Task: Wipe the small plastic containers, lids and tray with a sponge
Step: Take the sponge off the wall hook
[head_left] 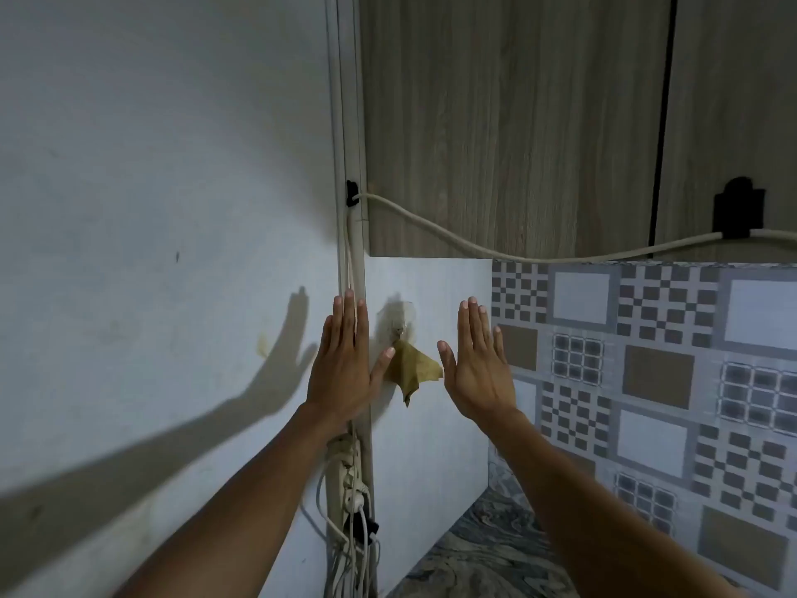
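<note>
Both my hands are raised in front of the wall with fingers straight, backs toward the camera. My left hand point(345, 364) is over a vertical cable duct, my right hand point(476, 360) is a little to its right, and neither holds anything. No plastic containers, lids, tray or sponge are in view.
A yellowish cloth point(413, 369) hangs from a wall hook between my hands. A white power strip point(349, 472) with several plugged cables sits on the duct below my left hand. Wooden cabinets point(517, 123) with a draped cable hang above. Patterned tiles point(647, 381) cover the right wall above a marbled counter point(483, 550).
</note>
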